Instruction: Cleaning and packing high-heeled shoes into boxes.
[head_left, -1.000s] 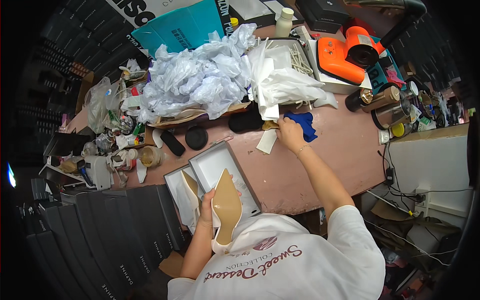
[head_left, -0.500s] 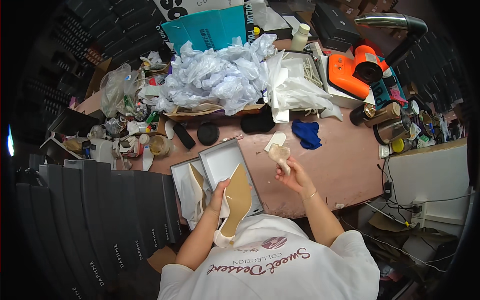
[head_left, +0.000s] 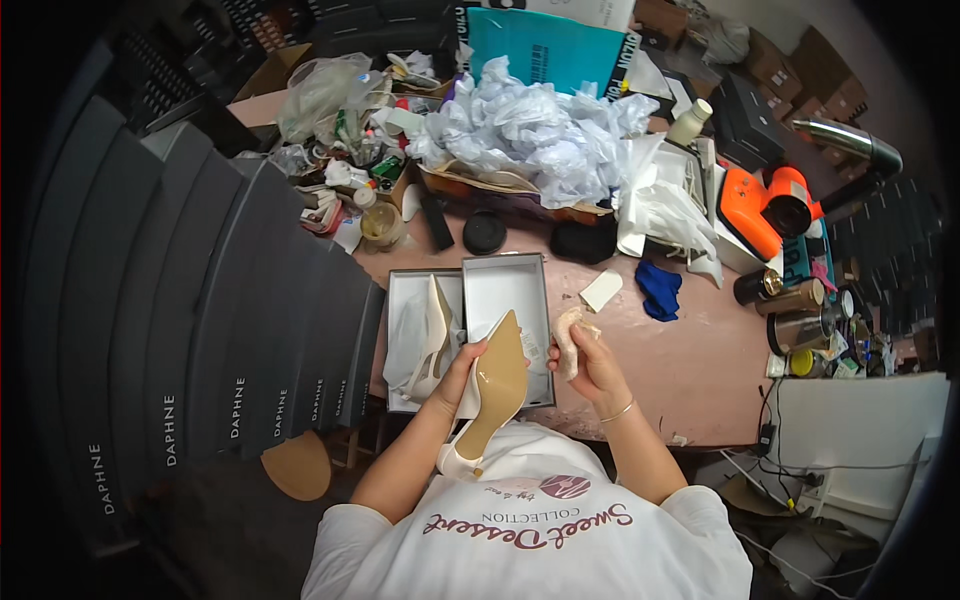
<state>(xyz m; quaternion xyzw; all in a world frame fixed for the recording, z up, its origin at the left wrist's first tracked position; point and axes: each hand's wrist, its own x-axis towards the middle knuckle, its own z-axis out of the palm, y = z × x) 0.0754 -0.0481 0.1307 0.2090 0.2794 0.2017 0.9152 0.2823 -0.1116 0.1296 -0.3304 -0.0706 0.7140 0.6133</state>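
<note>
Big picture first: your pink counter [head_left: 700,350] is crowded up top w/ a heap of crumpled white tissue [head_left: 540,130], a teal board behind it, an orange tool [head_left: 765,205] at right. Stacks of dark boxes [head_left: 200,330] fan down your left side.

Centre of the counter: open shoe box [head_left: 505,290] and its lid [head_left: 405,300] side by side, touching. The lid tray holds a cream heel [head_left: 432,335] on tissue.

Now you: left hand [head_left: 462,362] clamped round the second shoe [head_left: 492,385], sole up, toe pointing into the box, heel toward your chest, so it's over the box's near edge, in front of you. Right hand [head_left: 592,358] closed on a beige rag [head_left: 567,335], just beside the shoe's toe; can't tell if they touch.

Small stuff: blue cloth [head_left: 658,290] and a white card [head_left: 601,290] lie on the counter past your right hand, near each other. Black round lid [head_left: 485,232] further up.
</note>
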